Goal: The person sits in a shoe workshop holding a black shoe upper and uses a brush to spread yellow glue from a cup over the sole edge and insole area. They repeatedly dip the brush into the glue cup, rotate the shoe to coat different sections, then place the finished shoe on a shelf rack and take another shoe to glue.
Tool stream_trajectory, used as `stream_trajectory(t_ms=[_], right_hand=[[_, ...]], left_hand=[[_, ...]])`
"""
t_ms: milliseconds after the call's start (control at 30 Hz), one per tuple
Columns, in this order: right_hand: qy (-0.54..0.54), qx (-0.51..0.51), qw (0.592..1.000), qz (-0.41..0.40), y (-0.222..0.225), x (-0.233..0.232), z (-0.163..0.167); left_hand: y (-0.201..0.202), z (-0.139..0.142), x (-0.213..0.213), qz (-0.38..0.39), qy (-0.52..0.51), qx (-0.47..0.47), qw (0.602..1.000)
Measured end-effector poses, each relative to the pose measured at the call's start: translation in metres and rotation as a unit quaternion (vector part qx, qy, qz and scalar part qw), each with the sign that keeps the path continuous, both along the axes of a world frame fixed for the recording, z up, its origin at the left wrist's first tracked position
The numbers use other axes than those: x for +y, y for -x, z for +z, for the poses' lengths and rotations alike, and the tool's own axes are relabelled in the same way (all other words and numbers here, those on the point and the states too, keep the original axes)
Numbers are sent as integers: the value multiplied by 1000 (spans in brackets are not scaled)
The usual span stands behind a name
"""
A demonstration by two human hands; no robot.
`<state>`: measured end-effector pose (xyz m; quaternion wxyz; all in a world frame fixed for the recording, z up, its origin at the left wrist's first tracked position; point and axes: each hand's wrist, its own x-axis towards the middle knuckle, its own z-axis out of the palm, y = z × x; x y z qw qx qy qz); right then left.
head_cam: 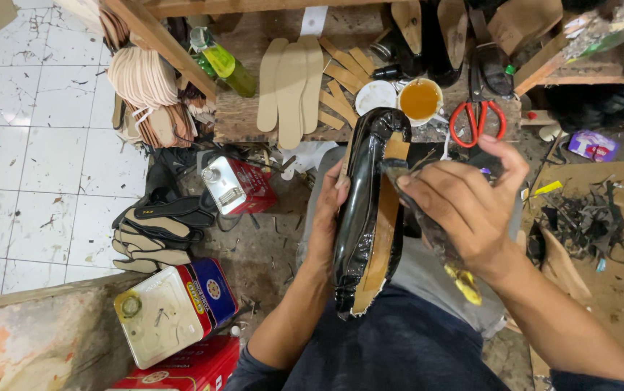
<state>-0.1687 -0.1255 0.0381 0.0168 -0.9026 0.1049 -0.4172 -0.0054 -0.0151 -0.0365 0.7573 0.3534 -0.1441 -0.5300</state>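
Note:
My left hand (326, 217) grips the side of a shoe form (364, 210) wrapped in shiny black leather, sole side up, with a tan insole board showing. It rests upright over my lap. My right hand (464, 206) presses on the right edge of the black leather near the toe end, and it holds a dark tool with a yellow handle (462, 281) that runs down under the palm.
Red-handled scissors (477, 119), a cup of amber glue (420, 100) and tan insoles (291, 87) lie on the wooden bench ahead. A metal can (236, 185) and a square tin (170, 308) sit at left. Leather scraps (587, 217) lie at right.

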Motion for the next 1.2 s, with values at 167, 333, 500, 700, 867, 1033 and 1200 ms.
stream_trajectory(t_ms=[167,333,500,700,867,1033,1200], right_hand=[[-42,20,997,69,9,-1,-12],[-390,-265,881,43,15,-13,-34],[-752,-394,505,154,-8,-60,-78],[-805,-429,372,171,-8,-49,-107],[-706,-531,422,203,-17,1,-78],[-700,-422,560,136,-14,27,-43],[-719,-362,525,277,8,16,-20]], left_hand=[[-9,-4,-4,-25,34,26,999],[-15,10,2,-173,90,227,954],[0,22,4,-261,63,356,895],[3,18,2,-170,133,398,891],[9,4,-20,27,172,320,931],[-21,-9,-64,49,213,180,959],[-46,-5,-89,83,163,206,961]])
